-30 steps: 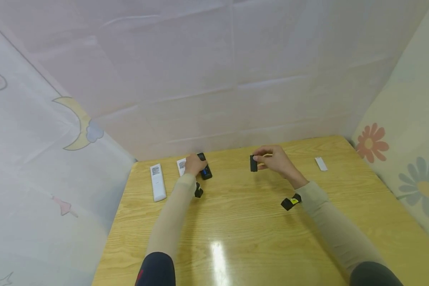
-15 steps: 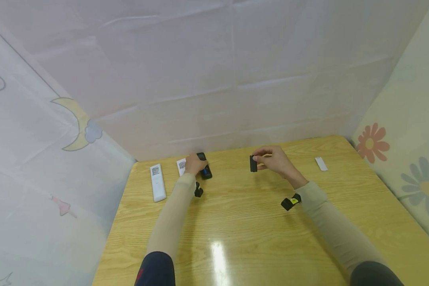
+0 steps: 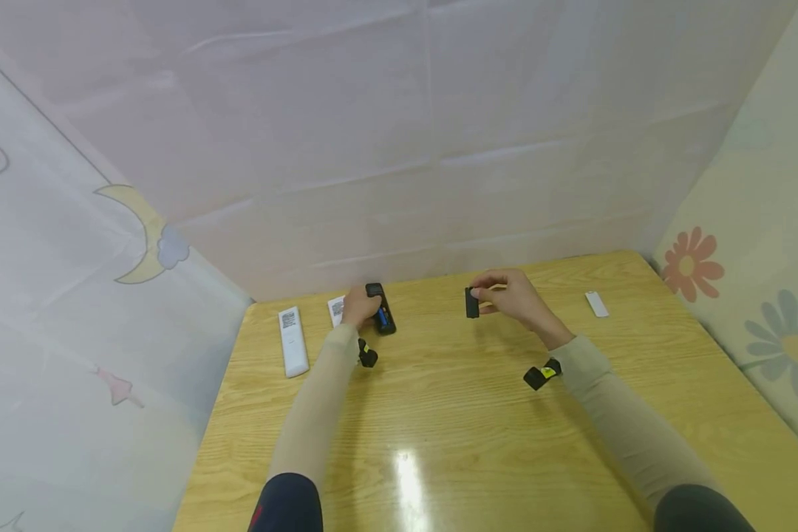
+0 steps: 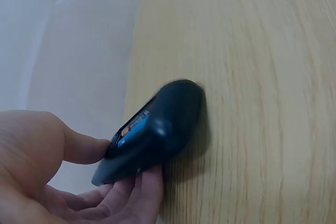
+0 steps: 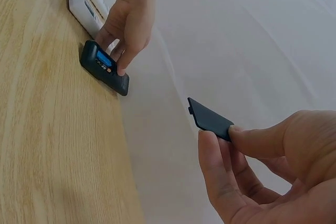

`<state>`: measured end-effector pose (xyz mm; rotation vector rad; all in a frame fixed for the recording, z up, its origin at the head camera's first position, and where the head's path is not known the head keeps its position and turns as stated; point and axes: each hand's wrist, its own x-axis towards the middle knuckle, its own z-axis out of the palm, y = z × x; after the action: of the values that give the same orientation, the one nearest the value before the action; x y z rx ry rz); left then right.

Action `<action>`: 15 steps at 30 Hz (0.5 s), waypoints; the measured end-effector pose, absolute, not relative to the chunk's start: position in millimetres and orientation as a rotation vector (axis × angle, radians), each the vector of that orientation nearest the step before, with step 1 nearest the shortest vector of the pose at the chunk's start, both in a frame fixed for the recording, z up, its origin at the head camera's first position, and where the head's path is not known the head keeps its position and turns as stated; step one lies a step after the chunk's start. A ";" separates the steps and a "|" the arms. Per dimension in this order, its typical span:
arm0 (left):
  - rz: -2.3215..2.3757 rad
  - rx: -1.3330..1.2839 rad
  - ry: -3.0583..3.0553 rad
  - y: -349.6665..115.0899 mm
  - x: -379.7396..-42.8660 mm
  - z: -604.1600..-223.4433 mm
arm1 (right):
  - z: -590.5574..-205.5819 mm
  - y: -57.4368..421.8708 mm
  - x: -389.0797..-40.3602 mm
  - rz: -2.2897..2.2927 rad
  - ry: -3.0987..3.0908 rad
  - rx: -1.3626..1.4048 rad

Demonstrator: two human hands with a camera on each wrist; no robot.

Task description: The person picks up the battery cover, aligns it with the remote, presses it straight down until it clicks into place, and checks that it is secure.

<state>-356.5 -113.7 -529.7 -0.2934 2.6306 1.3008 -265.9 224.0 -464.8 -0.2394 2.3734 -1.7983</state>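
Note:
My left hand [image 3: 360, 306] grips a black remote control [image 3: 382, 318] near the table's back edge, thumb on its upper face and fingers under it. In the left wrist view the remote [image 4: 163, 129] is tilted, its battery compartment uncovered with a blue and orange battery [image 4: 134, 131] inside. My right hand [image 3: 508, 295] pinches a thin black battery cover [image 3: 471, 303] between thumb and fingers, held upright above the table to the right of the remote. A small tab shows on the edge of the cover [image 5: 211, 119] in the right wrist view.
A white remote control [image 3: 294, 342] lies at the table's left. Another white one [image 3: 335, 309] is partly hidden behind my left hand. A small white cover [image 3: 597, 304] lies at the right. A curtain-like wall [image 3: 399, 148] stands behind the wooden table [image 3: 465, 443].
My left hand has shifted slightly left on the black remote, so more of the blue battery shows in the head view. The right hand keeps its pinch on the cover, almost still.

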 end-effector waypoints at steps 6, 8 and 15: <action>1.440 -0.328 2.512 -114.5 -356.2 -531.1 | -464.8 223.6 -266.1 -1.804 2.373 -0.251; 1.451 -0.305 2.509 -114.9 -354.2 -528.6 | -464.4 223.6 -265.9 -1.806 2.374 -0.251; 1.610 -0.273 2.385 -118.6 -341.3 -520.9 | -461.8 222.1 -265.6 -1.812 2.367 -0.265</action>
<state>-341.3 -118.6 -520.9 -0.2735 2.3845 1.6105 -265.6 222.1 -461.8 -0.2647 2.3666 -1.8120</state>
